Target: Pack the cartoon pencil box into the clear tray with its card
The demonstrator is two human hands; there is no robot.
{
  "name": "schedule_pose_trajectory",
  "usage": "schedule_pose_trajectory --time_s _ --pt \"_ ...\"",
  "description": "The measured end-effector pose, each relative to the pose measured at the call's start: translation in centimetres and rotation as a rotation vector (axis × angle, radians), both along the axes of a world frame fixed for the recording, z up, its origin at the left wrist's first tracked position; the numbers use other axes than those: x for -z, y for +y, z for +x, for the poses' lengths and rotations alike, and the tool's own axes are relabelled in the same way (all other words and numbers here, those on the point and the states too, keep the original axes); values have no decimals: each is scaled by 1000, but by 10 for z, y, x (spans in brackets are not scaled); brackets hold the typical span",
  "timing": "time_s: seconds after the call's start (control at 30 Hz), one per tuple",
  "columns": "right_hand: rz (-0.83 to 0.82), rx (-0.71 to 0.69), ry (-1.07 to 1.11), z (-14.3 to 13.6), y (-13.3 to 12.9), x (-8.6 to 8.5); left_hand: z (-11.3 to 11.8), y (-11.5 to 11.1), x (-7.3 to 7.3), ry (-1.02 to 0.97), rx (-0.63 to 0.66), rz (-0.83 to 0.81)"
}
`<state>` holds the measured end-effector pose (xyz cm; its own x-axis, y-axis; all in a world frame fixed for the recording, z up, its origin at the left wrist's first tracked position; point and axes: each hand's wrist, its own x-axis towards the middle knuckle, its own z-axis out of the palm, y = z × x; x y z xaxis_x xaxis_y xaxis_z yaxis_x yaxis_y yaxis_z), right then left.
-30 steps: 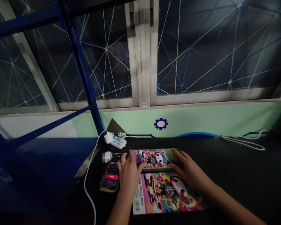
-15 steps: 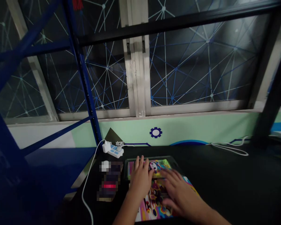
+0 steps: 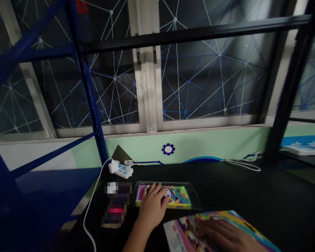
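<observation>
My left hand (image 3: 154,207) lies with its fingers stretched out over a colourful flat box (image 3: 180,196) printed with a cartoon figure. This box sits in a dark shallow tray (image 3: 196,202) on the black table. My right hand (image 3: 225,233) rests flat, blurred by motion, on a larger colourful printed sheet or booklet (image 3: 241,218) near the bottom edge of the view. A white border runs along its left side. Whether that piece is a book or a thin box I cannot tell.
Left of the tray lies a pixelated item (image 3: 117,204) with a white and a red patch. Behind it a white power strip (image 3: 123,170) holds a plug whose cable (image 3: 88,210) runs forward. Another white cable (image 3: 243,163) lies by the wall. Blue rack posts (image 3: 90,101) stand left.
My right hand and the large printed piece have moved right and toward me, off the tray's front edge. My left hand stays on the box. The view has turned slightly right.
</observation>
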<state>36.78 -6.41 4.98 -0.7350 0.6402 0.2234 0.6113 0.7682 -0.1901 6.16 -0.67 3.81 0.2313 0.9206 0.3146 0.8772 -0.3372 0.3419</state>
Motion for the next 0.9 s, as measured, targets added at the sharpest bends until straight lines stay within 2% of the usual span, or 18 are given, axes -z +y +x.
schedule_pose_trajectory --time_s 0.07,0.13,0.2,0.33,0.43,0.5,0.57,0.73,0.9 --pt "84 109 20 25 2 -8 0 -3 -2 -5 0 5" --pt "156 191 1 49 8 -9 1 -4 -3 -5 -5 11" --pt "196 224 -33 71 13 -5 2 -5 -4 1 -10 21" --pt "304 200 -19 111 18 9 4 -4 -4 20 -20 41" --pt "416 306 41 131 21 16 5 -3 -1 35 -25 53" --pt "454 391 63 133 26 20 4 -3 2 45 -29 59" --pt "439 401 29 127 34 23 4 -2 4 55 -29 64" --pt "377 277 -122 103 54 28 4 -1 4 84 -19 69" --pt "378 241 -147 101 62 24 4 -1 4 100 -20 64"
